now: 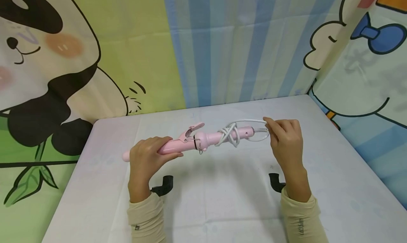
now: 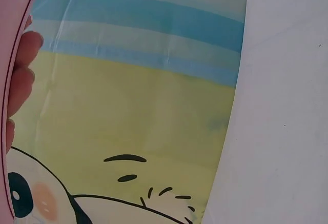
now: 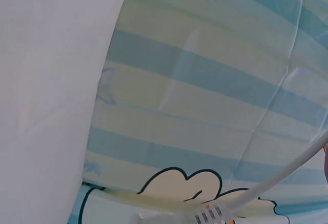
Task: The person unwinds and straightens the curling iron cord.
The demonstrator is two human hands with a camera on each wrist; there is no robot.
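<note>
L hand [image 1: 147, 153] wrapped round pink curling iron [image 1: 208, 140], held above desk [image 1: 216, 204] nr back edge; R hand [image 1: 286, 138] pinching white cord [image 1: 229, 133]. Prob. winding/unwinding cord, can't tell which; next move likely needs steady L grip, R guiding loops.

Head: high over table [image 1: 206, 207] at 6 o'clock, facing 12, downward | left wrist: close-up, table at 3 | right wrist: close-up, table at 9 | all share striped backdrop [image 1: 222, 52]
</note>
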